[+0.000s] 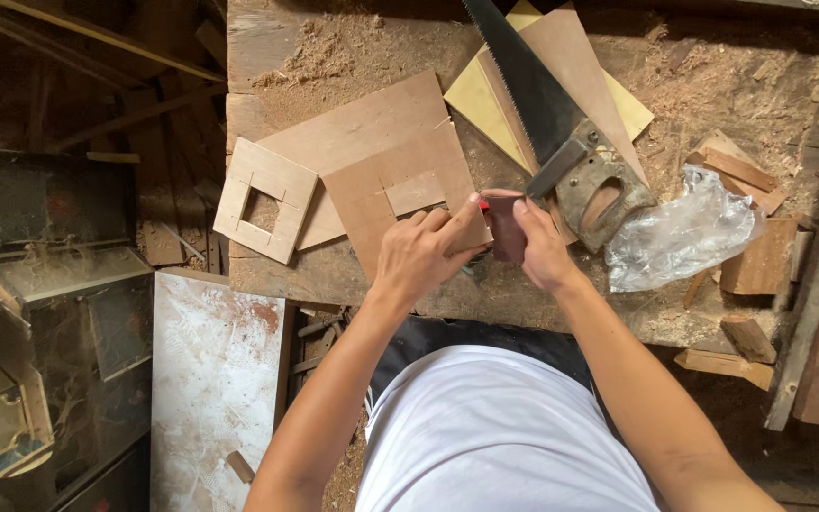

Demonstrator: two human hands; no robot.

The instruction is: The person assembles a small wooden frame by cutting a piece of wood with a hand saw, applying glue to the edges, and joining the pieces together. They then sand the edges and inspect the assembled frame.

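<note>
At desk edge, fingers: left hand (421, 248) pinned the notched plywood square (400, 194); right hand (537, 245) closed round a dark sanding piece (504, 223) at its corner.
Nearby: handsaw (561, 142) lay touching, teeth exposed.
Risk: knuckles could graze the teeth; thin plywood might slip on sawdust.

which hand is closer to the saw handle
Right. The right hand sits just left of the saw handle, almost touching it; the left hand is farther left, on the brown plywood piece.
</note>
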